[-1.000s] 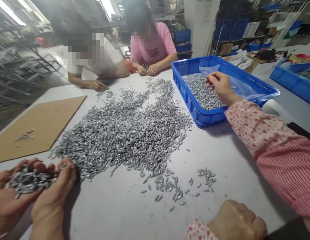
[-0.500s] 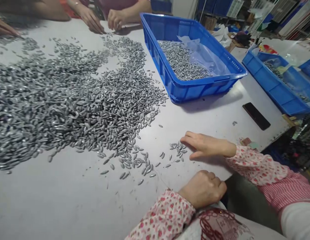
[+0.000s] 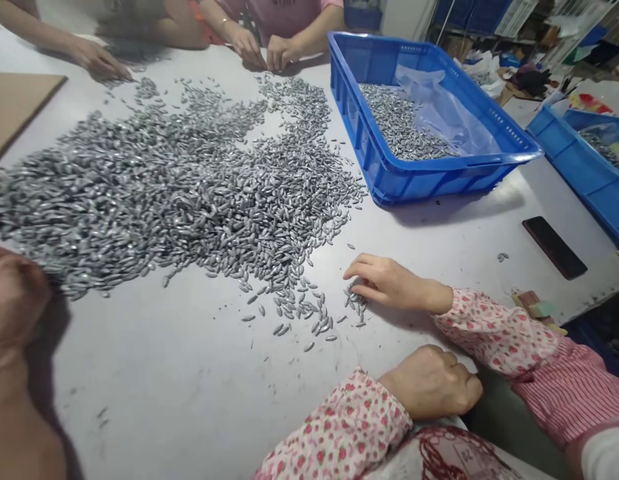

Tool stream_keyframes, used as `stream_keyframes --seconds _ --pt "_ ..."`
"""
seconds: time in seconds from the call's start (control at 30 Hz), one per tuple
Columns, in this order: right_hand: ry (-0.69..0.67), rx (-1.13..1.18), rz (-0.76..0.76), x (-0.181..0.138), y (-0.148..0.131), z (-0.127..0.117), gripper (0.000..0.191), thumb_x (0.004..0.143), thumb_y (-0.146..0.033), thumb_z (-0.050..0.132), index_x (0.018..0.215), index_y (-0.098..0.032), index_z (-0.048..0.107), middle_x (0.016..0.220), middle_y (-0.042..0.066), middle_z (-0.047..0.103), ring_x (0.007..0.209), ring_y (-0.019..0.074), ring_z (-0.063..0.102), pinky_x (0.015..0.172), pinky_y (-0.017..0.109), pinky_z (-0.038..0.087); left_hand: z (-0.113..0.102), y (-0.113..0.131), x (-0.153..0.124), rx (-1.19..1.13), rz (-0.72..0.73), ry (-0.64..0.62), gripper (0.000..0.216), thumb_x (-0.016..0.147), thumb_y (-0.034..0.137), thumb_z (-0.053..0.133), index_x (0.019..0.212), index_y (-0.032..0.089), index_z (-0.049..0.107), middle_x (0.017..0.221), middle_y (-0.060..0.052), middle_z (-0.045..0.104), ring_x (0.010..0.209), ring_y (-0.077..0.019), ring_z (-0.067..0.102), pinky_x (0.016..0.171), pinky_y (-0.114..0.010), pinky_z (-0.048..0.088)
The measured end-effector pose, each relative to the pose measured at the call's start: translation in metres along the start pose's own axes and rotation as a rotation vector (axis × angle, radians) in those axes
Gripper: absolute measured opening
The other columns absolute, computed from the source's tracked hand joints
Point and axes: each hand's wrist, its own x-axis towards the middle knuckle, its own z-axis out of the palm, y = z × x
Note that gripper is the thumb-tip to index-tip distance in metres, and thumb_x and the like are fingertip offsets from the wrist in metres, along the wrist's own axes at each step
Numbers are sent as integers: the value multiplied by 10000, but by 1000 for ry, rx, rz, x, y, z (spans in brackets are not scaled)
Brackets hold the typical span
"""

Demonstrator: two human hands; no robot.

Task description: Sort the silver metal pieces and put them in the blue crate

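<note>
Since the earlier frame, the right hand (image 3: 392,283) has slid left onto a small patch of spindle-shaped silver metal pellets (image 3: 356,300). Its fingers are loosely curved with their tips on the pellets, and no firm grasp shows. The left hand (image 3: 432,381) rests clenched in a fist on the white work table (image 3: 139,393); whether anything lies inside it is hidden. At the left edge of the view, a co-worker's hand (image 3: 14,293) sits at the border of the large spread of pellets (image 3: 189,200) covering the middle of the table.

Beyond the right hand stands a blue plastic crate (image 3: 439,183) lined with a clear plastic bag (image 3: 439,107), holding a heap of pellets (image 3: 402,123). A black phone (image 3: 554,247) lies to its right, just in front of a second blue crate (image 3: 574,153). At the far side, a co-worker in a pink shirt (image 3: 289,10) rests both hands (image 3: 282,53) at the spread's far end, and a cardboard sheet (image 3: 14,107) lies at far left.
</note>
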Motion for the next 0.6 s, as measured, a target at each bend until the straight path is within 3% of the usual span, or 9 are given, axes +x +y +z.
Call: stream_keyframes --seconds 0.17,0.23,0.33,0.4,0.47,0.53,0.6 --pt "-34 -132 -169 57 -8 9 247 946 -286 559 1157 -166 603 1204 117 608 1086 240 527 953 400 445 1 -1 0 14 2 28 182 932 123 531 754 157 543 686 -29 595 621 -157 588 503 -304 370" --pt "-66 -223 -232 83 -13 21 354 930 -332 589 1252 -186 572 1364 122 530 1224 293 441 1036 467 378 2 -2 -1 1 -3 43 186 919 112 539 740 161 546 678 -22 591 615 -154 588 485 -304 357" --pt "-81 -330 -211 113 -20 36 499 879 -420 659 1324 -228 540 1499 117 397 1352 384 280 1071 578 292 5 -3 -2 -26 -4 42 225 878 79 565 678 176 527 629 1 564 589 -153 578 474 -307 347" --pt "-102 -352 -233 122 -21 39 443 864 -438 673 1243 -222 597 1452 116 439 1314 383 312 1049 571 311 6 -4 -3 -37 -3 41 248 866 62 563 653 180 516 608 9 546 585 -155 573 481 -309 354" --pt "-169 -331 -337 119 -19 33 299 876 -399 663 1101 -203 655 1312 107 535 1199 324 414 1006 490 372 6 -4 -3 -23 -9 48 227 886 75 547 682 174 534 640 -3 560 606 -155 577 497 -307 367" --pt "-262 -267 -411 105 -11 21 154 895 -317 644 980 -191 669 1147 90 590 1044 246 488 916 387 429 6 -4 -2 6 -22 54 195 910 104 537 724 163 549 665 -16 568 617 -153 575 501 -302 371" --pt "-302 -168 -352 84 1 6 75 914 -232 610 902 -177 661 1031 77 596 913 185 521 810 307 453 6 -2 -2 23 -34 65 183 911 128 555 732 160 543 654 -13 558 603 -151 566 488 -299 361"
